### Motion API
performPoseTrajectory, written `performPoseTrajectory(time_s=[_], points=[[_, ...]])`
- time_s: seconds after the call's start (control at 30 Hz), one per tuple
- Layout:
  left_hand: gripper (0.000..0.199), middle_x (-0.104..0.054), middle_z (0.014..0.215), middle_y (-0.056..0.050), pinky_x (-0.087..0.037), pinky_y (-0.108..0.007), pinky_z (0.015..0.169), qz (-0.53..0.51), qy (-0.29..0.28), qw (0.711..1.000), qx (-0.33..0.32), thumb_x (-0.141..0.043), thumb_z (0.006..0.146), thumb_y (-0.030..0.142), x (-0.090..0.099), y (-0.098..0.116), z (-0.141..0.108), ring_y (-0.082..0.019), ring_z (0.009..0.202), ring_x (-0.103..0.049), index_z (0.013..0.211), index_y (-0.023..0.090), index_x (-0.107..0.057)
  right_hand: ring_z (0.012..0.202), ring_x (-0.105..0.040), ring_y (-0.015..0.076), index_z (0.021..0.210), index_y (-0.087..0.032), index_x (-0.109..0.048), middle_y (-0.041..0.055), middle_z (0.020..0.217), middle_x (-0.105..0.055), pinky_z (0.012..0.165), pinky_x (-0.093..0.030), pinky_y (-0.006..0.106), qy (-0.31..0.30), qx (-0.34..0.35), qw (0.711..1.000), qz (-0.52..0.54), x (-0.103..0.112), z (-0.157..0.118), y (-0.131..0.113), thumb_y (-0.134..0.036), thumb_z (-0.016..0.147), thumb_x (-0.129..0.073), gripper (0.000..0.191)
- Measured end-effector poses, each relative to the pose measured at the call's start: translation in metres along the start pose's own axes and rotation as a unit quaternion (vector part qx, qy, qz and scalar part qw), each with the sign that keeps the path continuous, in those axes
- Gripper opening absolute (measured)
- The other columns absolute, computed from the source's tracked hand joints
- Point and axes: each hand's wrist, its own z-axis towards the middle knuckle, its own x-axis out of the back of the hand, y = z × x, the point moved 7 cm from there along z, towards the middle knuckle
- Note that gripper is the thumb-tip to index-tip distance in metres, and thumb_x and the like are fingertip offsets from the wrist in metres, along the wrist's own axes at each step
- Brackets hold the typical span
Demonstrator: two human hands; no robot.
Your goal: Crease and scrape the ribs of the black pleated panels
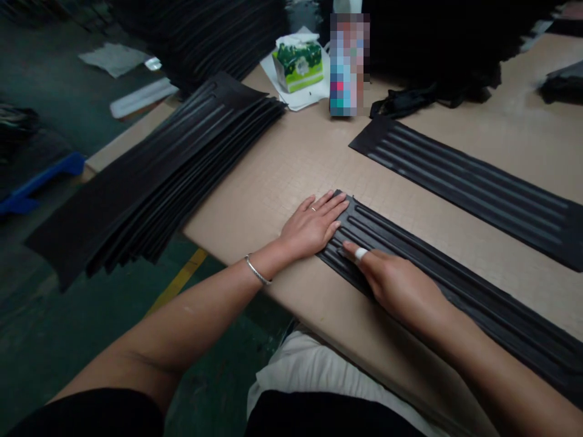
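Note:
A long black ribbed panel (410, 249) lies slantwise on the tan table near its front edge. My left hand (314, 224) rests flat on the panel's left end, fingers stretched out and side by side. A thin ring and a silver bracelet show on that arm. Over the near side of the same panel is my right hand (387, 273), closed, with white tape round one digit. That digit points toward the left hand. The other fingers are hidden beneath the hand, and whatever they may hold cannot be made out.
Farther back lies a second ribbed panel (464, 182). A fanned stack of black panels (150, 176) overhangs the table's left edge. Behind stand a green tissue pack (298, 64), a blurred-out upright item (350, 67), a crumpled black piece (401, 102) and tall dark piles (423, 42).

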Motion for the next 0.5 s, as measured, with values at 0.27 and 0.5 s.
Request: performPoseTrajectory(time_s=[0.27, 0.5], points=[[0.054, -0.024, 0.172, 0.002, -0.016, -0.046, 0.13, -0.01, 0.009, 1.0, -0.009, -0.028, 0.109, 0.038, 0.003, 0.001, -0.001, -0.018, 0.16, -0.018, 0.162, 0.025, -0.032, 0.097, -0.071, 0.0267, 0.148, -0.026, -0.055, 0.0112, 0.115, -0.075, 0.085, -0.052, 0.036, -0.153, 0.017, 0.987, -0.037, 0.024, 0.037, -0.015, -0.028, 0.104, -0.039, 0.047], [0.059, -0.028, 0.171, -0.002, -0.016, -0.049, 0.13, -0.016, 0.019, 1.0, -0.011, -0.023, 0.107, 0.042, -0.002, -0.004, 0.004, -0.022, 0.16, -0.019, 0.163, 0.024, -0.031, 0.086, -0.072, 0.0255, 0.121, -0.029, -0.075, 0.0054, 0.097, -0.077, 0.077, -0.055, 0.033, -0.077, -0.14, 0.986, 0.046, 0.037, -0.093, 0.067, -0.053, 0.096, -0.056, 0.039]])
